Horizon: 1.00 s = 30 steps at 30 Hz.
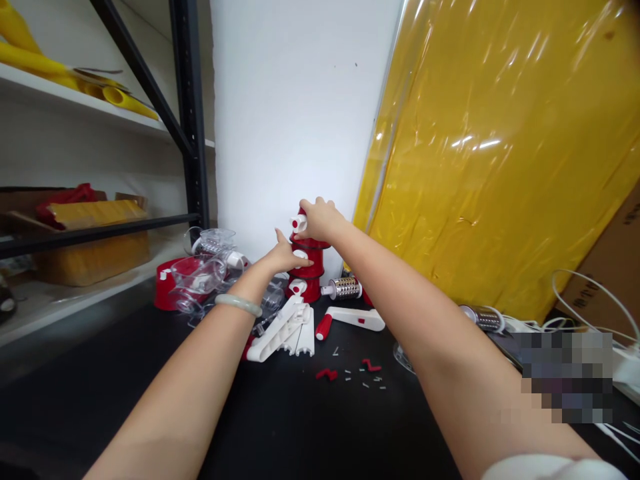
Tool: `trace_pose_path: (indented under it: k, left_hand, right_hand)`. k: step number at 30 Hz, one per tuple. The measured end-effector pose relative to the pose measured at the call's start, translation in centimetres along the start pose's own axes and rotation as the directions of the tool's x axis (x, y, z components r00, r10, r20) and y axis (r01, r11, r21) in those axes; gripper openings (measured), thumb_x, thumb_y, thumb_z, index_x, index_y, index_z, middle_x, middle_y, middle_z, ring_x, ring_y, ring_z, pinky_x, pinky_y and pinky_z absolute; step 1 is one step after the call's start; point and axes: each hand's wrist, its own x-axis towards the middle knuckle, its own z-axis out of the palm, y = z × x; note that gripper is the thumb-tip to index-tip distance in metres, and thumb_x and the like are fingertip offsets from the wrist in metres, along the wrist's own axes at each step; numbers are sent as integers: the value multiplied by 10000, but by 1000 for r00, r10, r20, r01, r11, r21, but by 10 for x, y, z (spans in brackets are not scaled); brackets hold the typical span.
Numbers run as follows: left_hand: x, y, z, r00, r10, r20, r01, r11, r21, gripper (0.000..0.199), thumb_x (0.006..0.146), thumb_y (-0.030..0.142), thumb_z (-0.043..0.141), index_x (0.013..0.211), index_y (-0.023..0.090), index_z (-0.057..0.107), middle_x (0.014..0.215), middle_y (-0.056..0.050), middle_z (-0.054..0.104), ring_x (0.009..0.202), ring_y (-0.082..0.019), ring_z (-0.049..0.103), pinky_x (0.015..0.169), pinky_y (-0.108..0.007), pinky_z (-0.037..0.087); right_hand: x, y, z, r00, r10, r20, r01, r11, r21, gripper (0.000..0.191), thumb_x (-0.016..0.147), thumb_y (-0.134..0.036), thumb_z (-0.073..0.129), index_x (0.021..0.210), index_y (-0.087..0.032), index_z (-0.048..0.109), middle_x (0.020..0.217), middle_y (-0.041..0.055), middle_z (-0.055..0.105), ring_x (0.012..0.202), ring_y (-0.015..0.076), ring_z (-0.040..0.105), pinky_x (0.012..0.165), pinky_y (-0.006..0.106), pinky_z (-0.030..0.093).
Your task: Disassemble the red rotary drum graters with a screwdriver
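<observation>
Against the white wall stands a stack of red plastic housings (313, 259) with white knob-like fittings on their sides. My right hand (320, 220) is closed over the top housing, its fingers curled round the upper edge. My left hand (287, 255) is beside the middle of the stack, thumb and forefinger spread apart; its other fingers are partly hidden, and I cannot tell how firmly it touches. Just below the stack lie white plastic legs or arms (280, 330). A metal grater drum (345, 289) and a white crank handle with a red grip (357, 319) lie to the right.
Clear plastic parts (200, 277) and a red base (165, 287) crowd the left. Small red clips (327, 375) and several pins (365, 385) are scattered on the black table (280, 427). A second drum (483, 318) and white cables (545, 325) lie right; a shelf (90, 293) stands left.
</observation>
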Motion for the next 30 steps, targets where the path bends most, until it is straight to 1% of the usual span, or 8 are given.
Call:
trace_pose_path:
  k: [4, 9, 14, 16, 20, 23, 26, 30]
  left_hand:
    - [-1, 1, 0, 1000, 1, -5, -1, 1000, 2, 1611, 505, 338, 935, 1430, 19, -345, 1376, -318, 523, 1261, -351, 550, 1011, -424, 434]
    - [-4, 3, -1, 1000, 11, 1, -11, 1000, -3, 1604, 527, 317, 928, 1407, 21, -380, 1396, -298, 515, 1277, -329, 541, 1040, -396, 416]
    - [-4, 3, 0, 1000, 0, -1, 0, 1000, -3, 1610, 519, 327, 932, 1415, 25, -371, 1402, -319, 495, 1251, -345, 560, 1021, -417, 432]
    - [-4, 3, 0, 1000, -5, 4, 5, 1000, -4, 1617, 509, 321, 937, 1420, 40, -370, 1395, -315, 506, 1224, -339, 583, 1003, -413, 448]
    - [-6, 6, -2, 1000, 4, -5, -4, 1000, 4, 1604, 515, 320, 936, 1441, 58, -347, 1380, -291, 535, 1230, -331, 583, 1018, -411, 440]
    - [-9, 9, -2, 1000, 29, -12, -29, 1000, 3, 1592, 522, 326, 932, 1448, 46, -332, 1372, -289, 543, 1260, -338, 559, 1033, -415, 429]
    - [-11, 10, -2, 998, 57, -7, -57, 998, -3, 1584, 533, 322, 924, 1441, 47, -344, 1378, -279, 543, 1281, -326, 543, 1042, -407, 423]
    - [-11, 10, -2, 998, 67, -12, -67, 998, 11, 1589, 535, 321, 921, 1428, 52, -365, 1373, -281, 547, 1266, -332, 554, 1042, -424, 417]
  right_hand:
    - [2, 0, 3, 1000, -26, -13, 26, 1000, -6, 674, 729, -517, 771, 1248, -173, 511, 1185, 173, 530, 1099, 348, 520, 963, 469, 382]
    - [4, 2, -1, 995, -97, -22, 97, 995, 3, 676, 690, -508, 801, 1213, -186, 519, 1121, 134, 570, 1090, 318, 536, 975, 440, 379]
    - [4, 5, -1, 997, -73, 4, 73, 997, 20, 669, 709, -436, 813, 1229, -169, 487, 1149, 147, 569, 1093, 308, 558, 937, 426, 413]
    - [5, 6, -1, 998, -57, 18, 57, 998, 32, 692, 705, -415, 823, 1242, -155, 473, 1159, 161, 569, 1069, 304, 581, 902, 405, 437]
    - [5, 9, -4, 997, -67, 42, 64, 996, 68, 789, 617, -384, 885, 1245, -146, 472, 1161, 164, 577, 1005, 294, 623, 826, 358, 479]
    - [5, 14, -5, 996, -84, 42, 80, 992, 98, 841, 602, -360, 896, 1281, -134, 455, 1192, 166, 570, 1041, 281, 620, 838, 335, 487]
    - [3, 17, -5, 994, -103, 33, 99, 989, 114, 864, 623, -370, 882, 1331, -146, 441, 1235, 162, 556, 1104, 278, 599, 884, 338, 477]
    - [1, 18, -6, 992, -125, 16, 123, 987, 106, 807, 639, -434, 858, 1310, -162, 501, 1221, 163, 563, 1125, 315, 582, 921, 389, 459]
